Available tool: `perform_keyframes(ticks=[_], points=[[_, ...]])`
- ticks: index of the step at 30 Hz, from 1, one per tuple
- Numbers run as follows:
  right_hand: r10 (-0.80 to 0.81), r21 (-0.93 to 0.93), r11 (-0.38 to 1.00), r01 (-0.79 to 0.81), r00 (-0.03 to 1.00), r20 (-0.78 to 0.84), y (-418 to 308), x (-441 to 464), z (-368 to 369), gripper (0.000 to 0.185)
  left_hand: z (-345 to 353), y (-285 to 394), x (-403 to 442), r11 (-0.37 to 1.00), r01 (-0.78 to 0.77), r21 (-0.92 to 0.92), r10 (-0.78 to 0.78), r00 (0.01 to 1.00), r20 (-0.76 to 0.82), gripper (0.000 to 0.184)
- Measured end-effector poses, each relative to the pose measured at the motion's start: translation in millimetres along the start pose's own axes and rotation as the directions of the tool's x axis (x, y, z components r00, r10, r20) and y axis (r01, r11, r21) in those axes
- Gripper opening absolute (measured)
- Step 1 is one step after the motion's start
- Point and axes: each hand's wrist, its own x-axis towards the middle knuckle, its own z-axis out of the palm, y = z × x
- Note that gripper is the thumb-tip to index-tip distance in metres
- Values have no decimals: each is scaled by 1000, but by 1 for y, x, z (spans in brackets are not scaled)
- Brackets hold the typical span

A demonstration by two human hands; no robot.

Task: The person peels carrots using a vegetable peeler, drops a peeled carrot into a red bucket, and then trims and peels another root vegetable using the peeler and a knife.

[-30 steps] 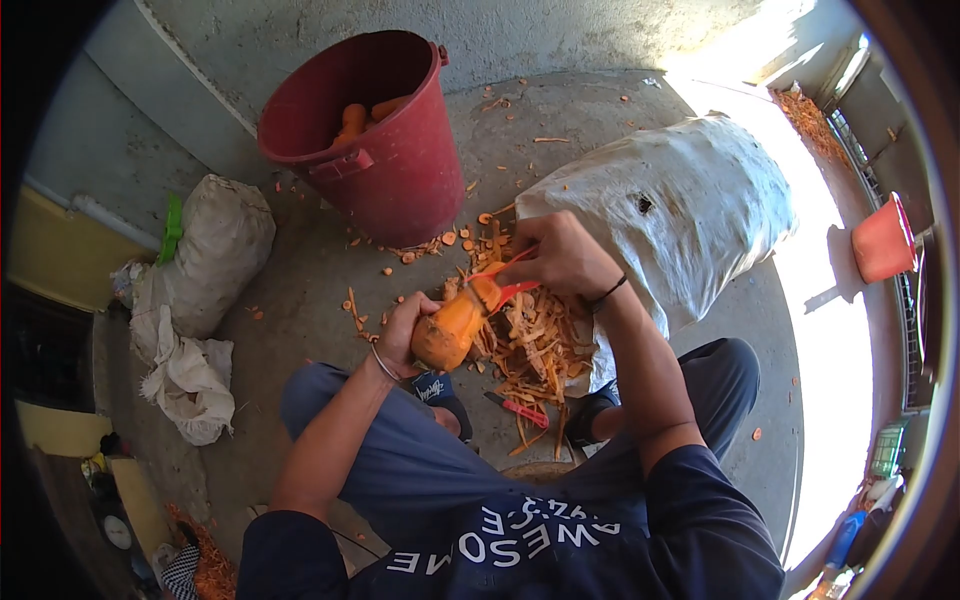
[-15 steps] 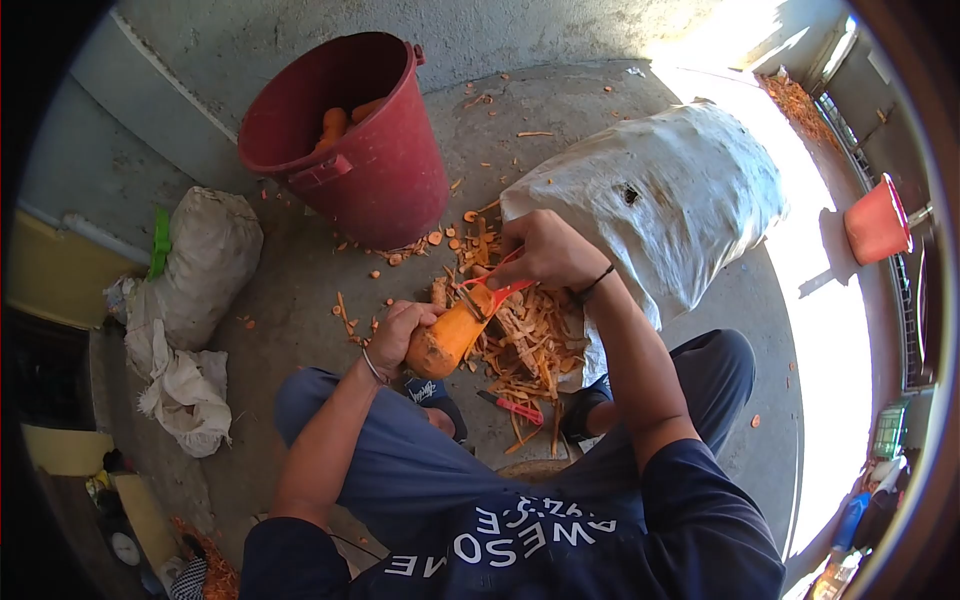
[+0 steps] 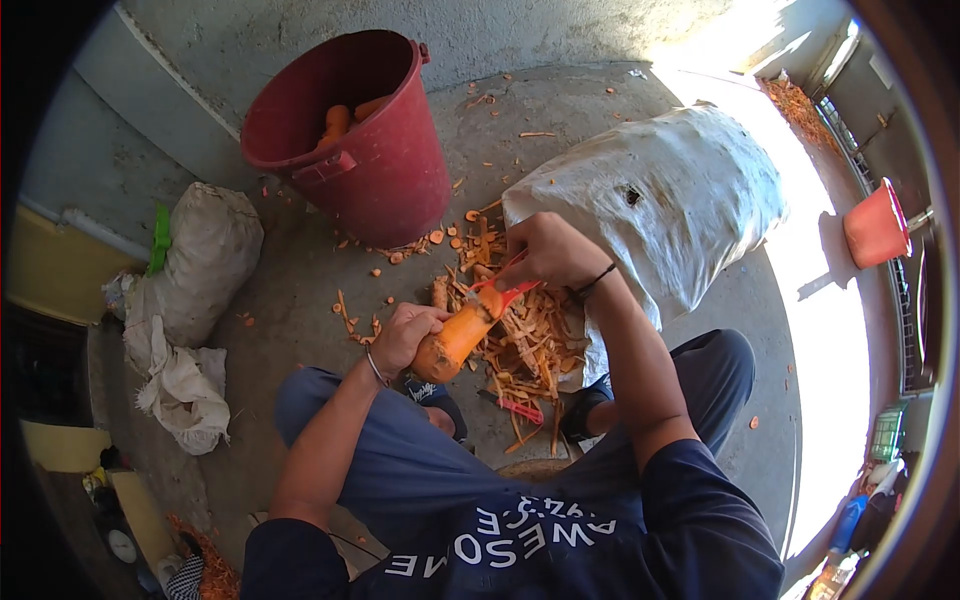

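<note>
A thick orange carrot [image 3: 452,345] is gripped at its left side by my left hand [image 3: 405,335], its wide end toward my lap. My right hand [image 3: 552,252] is closed around a red peeler [image 3: 515,291], which lies against the carrot's far end. Below both hands a heap of orange peelings [image 3: 535,345] covers the floor between my feet. A red-handled knife [image 3: 520,408] rests at the near edge of the heap.
A dark red bucket [image 3: 385,170] with carrots inside stands ahead on the left. A large white sack [image 3: 670,200] lies ahead on the right. Further off are a filled sack [image 3: 210,255] at the left and a small red bucket [image 3: 876,228] at the right.
Over the last second the view has shifted slightly. The peeler has moved a little along the carrot's far end, and the carrot has turned slightly in my left hand.
</note>
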Motion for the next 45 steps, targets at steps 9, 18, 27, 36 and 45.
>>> perform_keyframes(ticks=[9, 18, 27, 36, 45], points=[[194, 120, 977, -175, 967, -168, 21, -9, -37, 41, -10, -11, -3, 984, 80, -161, -76, 997, 33, 52], [23, 142, 990, -8, 994, -102, 20, -14, -32, 40, -1, -4, -3, 683, 298, -666, -214, 955, 208, 54], [1, 326, 945, 12, 999, -39, 17, -21, -38, 37, -7, -8, -3, 693, 305, -654, -57, 927, 372, 62], [144, 361, 929, -82, 978, -149, 36, -21, -46, 39, -9, -3, -11, 742, 229, -630, 35, 925, 378, 71], [-25, 536, 841, 73, 995, -96, 21, -17, -25, 33, -2, -10, -11, 473, 375, -797, 104, 875, 473, 74]])
